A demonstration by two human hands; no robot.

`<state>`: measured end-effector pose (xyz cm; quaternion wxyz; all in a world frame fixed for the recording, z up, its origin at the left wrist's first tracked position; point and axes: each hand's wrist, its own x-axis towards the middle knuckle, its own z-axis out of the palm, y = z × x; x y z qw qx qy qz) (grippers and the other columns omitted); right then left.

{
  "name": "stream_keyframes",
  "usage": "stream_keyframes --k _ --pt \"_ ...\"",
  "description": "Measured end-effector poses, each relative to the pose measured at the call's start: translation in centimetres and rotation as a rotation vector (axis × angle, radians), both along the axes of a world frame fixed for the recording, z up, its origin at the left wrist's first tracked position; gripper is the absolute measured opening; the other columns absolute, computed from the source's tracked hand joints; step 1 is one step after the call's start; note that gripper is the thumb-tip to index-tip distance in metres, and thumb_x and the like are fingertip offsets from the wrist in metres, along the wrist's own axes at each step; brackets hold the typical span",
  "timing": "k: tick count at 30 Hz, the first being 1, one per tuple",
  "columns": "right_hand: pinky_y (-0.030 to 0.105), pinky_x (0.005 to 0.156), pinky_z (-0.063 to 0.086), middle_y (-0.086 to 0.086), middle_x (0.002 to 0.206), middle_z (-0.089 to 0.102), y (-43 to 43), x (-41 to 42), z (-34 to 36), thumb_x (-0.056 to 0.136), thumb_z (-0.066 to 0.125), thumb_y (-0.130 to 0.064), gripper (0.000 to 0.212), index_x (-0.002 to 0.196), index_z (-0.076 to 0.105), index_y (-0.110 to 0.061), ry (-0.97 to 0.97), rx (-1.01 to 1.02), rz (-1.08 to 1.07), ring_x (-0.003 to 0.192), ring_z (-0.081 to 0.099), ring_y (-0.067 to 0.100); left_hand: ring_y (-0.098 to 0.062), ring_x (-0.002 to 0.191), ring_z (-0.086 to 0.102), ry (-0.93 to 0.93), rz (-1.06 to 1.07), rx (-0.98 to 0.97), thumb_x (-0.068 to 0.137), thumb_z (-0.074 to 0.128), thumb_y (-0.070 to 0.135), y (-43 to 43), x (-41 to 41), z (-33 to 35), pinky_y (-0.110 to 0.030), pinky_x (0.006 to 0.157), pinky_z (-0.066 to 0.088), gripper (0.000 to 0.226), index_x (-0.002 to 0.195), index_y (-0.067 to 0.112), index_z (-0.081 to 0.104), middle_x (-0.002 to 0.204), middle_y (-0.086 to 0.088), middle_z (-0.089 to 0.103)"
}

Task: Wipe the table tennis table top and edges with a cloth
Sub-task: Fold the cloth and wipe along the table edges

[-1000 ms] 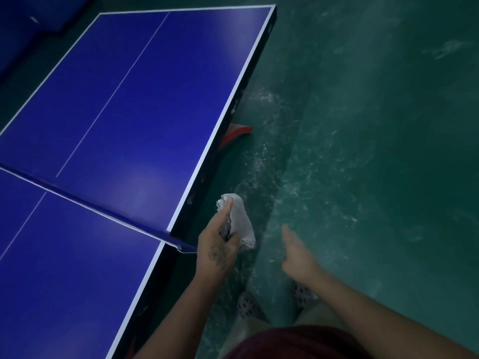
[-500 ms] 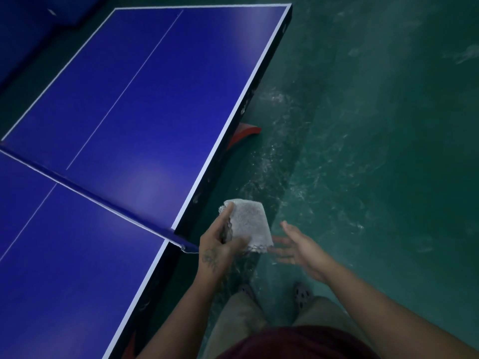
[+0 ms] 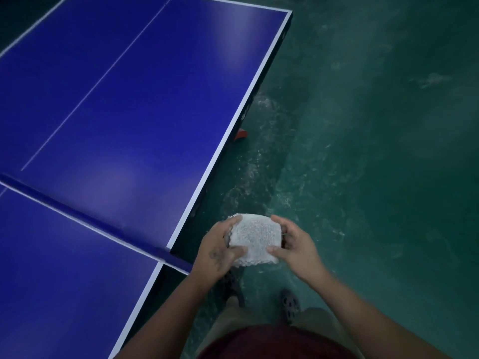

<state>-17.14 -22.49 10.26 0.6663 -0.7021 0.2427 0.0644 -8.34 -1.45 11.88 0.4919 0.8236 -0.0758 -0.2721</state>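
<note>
Head view: white cloth pinched at both sides, left grip and right grip closed on it, held beside tabletop edge, likely for refolding before wiping.

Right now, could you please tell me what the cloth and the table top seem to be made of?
The cloth, gripped by the left hand and right hand, looks like white terry or microfibre fabric, matte: its surface is nubbly. The table top looks like a rigid board with a smooth blue coating, slightly glossy: soft light patches reflect off it. Its core is hidden.
</note>
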Motion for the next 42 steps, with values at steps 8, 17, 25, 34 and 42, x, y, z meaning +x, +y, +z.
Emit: stream_keyframes --k 8,17,25,34,42 --pt "0.018 0.080 0.045 -0.013 0.104 0.053 3.3 3.8 0.6 0.099 0.074 -0.036 0.026 0.123 0.071 -0.024 0.178 -0.550 0.129 0.090 0.060 0.002 -0.001 0.080 0.057 -0.059 -0.267 0.129 0.087 0.089 0.041 3.4 6.0 -3.3 -0.011 0.069 0.039 0.026 0.109 0.030 0.078 0.098 0.007 0.053" --pt "0.010 0.067 0.045 -0.022 0.111 0.065 7.4 6.0 -0.3 0.088 0.087 -0.039 0.045 0.122 0.057 -0.037 0.344 -0.377 0.107 0.092 0.064 -0.006 -0.010 0.093 0.064 0.077 -0.546 0.132 0.080 0.068 0.079 6.5 10.5 -6.7 -0.032 0.088 0.053 0.052 0.100 0.031 0.073 0.104 0.010 0.059" --pt "0.031 0.062 0.042 0.000 0.086 0.065 9.1 7.1 -3.9 0.090 0.084 -0.041 0.034 0.096 0.059 -0.019 0.621 -0.417 0.021 0.076 0.060 0.012 0.008 0.095 0.066 -0.023 -0.293 0.104 0.096 0.082 0.012 11.7 15.5 -10.8 -0.019 0.092 0.051 0.025 0.120 0.011 0.075 0.112 -0.001 0.069" --pt "0.031 0.055 0.037 -0.002 0.082 0.057 15.3 12.4 -6.2 0.098 0.068 -0.020 0.023 0.109 0.048 -0.020 0.561 -0.367 0.133 0.072 0.056 0.015 -0.034 0.100 0.071 -0.421 -0.093 0.377 0.098 0.071 0.036 26.0 28.2 -11.4 -0.050 0.099 0.058 0.028 0.121 0.051 0.068 0.109 0.018 0.066" --pt "0.040 0.106 0.053 -0.001 0.144 0.068 21.7 20.0 -6.2 0.101 0.060 -0.011 0.049 0.148 0.061 -0.026 -0.005 -0.658 0.479 0.130 0.064 0.024 -0.042 0.120 0.067 -0.385 -0.115 0.697 0.103 0.068 0.010 32.9 32.6 -7.3 -0.051 0.104 0.052 0.034 0.137 0.007 0.069 0.134 -0.019 0.071"
